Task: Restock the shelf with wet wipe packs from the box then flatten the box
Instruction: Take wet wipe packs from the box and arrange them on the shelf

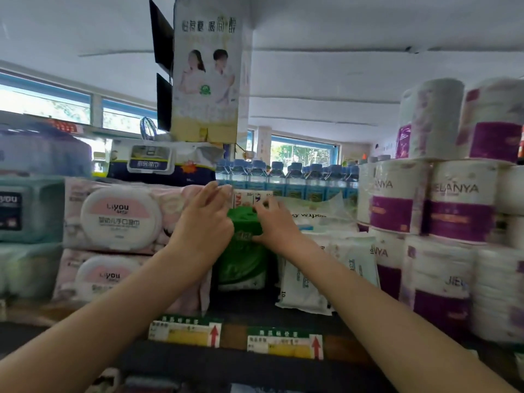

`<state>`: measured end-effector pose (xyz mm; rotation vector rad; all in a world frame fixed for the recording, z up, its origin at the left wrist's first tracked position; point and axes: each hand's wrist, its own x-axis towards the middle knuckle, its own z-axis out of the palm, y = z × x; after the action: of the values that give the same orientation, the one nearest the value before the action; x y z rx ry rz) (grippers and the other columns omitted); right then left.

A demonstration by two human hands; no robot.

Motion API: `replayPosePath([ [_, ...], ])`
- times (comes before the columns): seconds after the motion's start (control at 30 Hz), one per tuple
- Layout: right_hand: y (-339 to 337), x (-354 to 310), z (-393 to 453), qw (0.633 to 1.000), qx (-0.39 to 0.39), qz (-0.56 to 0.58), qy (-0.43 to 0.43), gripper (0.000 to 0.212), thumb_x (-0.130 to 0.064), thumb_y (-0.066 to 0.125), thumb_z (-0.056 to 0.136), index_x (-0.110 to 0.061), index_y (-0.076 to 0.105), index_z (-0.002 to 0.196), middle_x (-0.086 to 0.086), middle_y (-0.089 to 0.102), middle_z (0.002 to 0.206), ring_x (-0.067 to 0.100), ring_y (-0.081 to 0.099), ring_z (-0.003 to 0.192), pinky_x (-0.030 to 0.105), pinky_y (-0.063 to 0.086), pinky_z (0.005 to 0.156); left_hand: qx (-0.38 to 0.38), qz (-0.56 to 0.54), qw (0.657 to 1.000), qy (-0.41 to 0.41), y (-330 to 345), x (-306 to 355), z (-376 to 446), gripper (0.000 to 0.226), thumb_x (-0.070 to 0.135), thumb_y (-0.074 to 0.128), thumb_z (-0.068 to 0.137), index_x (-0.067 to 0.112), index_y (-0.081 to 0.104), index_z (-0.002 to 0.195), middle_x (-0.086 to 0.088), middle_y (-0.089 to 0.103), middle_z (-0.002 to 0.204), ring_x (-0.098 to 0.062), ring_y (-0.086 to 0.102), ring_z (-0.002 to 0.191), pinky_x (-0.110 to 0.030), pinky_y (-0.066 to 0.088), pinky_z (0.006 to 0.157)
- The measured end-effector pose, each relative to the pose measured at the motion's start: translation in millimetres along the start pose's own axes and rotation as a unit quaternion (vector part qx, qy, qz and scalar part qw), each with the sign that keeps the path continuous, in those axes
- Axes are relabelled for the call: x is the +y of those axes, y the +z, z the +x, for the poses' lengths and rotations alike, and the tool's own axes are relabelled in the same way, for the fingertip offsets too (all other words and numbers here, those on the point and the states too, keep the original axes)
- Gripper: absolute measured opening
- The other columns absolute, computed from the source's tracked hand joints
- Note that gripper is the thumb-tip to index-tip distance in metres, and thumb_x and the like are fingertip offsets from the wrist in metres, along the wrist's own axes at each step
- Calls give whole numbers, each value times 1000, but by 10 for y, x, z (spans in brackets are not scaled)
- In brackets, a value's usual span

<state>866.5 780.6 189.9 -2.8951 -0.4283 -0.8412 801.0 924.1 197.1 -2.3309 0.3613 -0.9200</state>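
A green wet wipe pack (244,222) sits on top of a stack of green packs (243,265) in the middle of the shelf (255,310). My left hand (202,222) grips its left side and my right hand (273,221) pinches its right side, so both hold the top pack. Pink Liyou wipe packs (120,218) are stacked directly to the left, and white wipe packs (309,282) lean to the right. The box is not in view.
Purple-labelled toilet roll packs (442,211) fill the right side. Water bottles (283,177) stand behind the wipes, and a tall printed carton (207,75) rises at the back. Teal packs (28,211) sit far left. Price tags (185,331) line the shelf edge.
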Motion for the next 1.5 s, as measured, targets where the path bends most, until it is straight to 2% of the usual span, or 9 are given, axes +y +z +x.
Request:
replayPosePath([
  [0.2,-167,124,-101,999,0,-35,-1,48,-44,56,87,-19,46,126,1,54,127,22,48,120,51,25,110,24,-49,997,46,-21,231,-16,36,20,41,95,9,50,127,-14,30,150,-30,2,146,-47,-17,113],
  [0.3,-445,335,-220,1000,23,-22,-1,42,-40,56,87,-18,50,122,0,56,125,19,51,116,42,34,106,40,-119,989,80,48,451,21,39,19,43,94,8,45,132,-11,36,147,-26,17,143,-44,-1,118],
  [0.5,-765,748,-611,986,-157,-35,52,60,-42,67,79,-16,46,129,3,49,134,20,48,120,33,39,102,11,-343,937,67,73,763,237,55,22,51,89,7,30,138,-8,36,143,-23,36,131,-33,37,106],
  [0.6,-589,789,-737,981,-162,-86,59,79,-49,70,73,-18,36,137,2,44,140,21,41,128,38,29,110,-75,-528,846,1,25,821,372,60,24,62,84,8,34,135,-9,45,133,-24,50,118,-34,47,97],
  [0.73,-379,820,-831,982,-142,-114,48,95,-54,69,70,-24,19,145,-1,24,153,19,18,142,50,0,118,-171,-762,622,-62,-15,853,467,27,5,56,86,7,56,113,-7,64,106,-17,60,94,-22,49,71],
  [0.9,-338,800,-840,988,-138,-71,28,85,-41,72,73,-25,25,142,-2,28,151,18,22,140,44,3,117,-153,-809,561,-85,9,914,488,43,-4,57,80,8,53,121,-14,62,119,-26,58,111,-42,46,100],
  [1.37,-331,820,-671,990,-111,-62,-55,72,-38,70,75,-27,32,136,-4,30,144,17,28,137,44,-3,118,-98,-780,610,-95,43,894,527,66,-1,60,81,11,29,137,-5,54,116,-20,58,100,-36,53,87],
  [1.43,-452,816,-670,992,-118,-35,-22,76,-48,66,77,-29,27,140,-1,28,149,20,25,139,47,3,118,-115,-790,595,-97,51,893,524,76,-2,58,82,11,17,144,-11,52,125,-21,56,106,-34,51,90],
  [1.5,-632,870,-683,993,-109,-19,34,73,-48,59,83,-27,23,143,-1,26,152,23,24,140,47,9,118,-128,-755,638,-81,73,894,521,92,0,57,83,20,-6,148,-14,43,136,-24,54,112,-34,49,92],
])
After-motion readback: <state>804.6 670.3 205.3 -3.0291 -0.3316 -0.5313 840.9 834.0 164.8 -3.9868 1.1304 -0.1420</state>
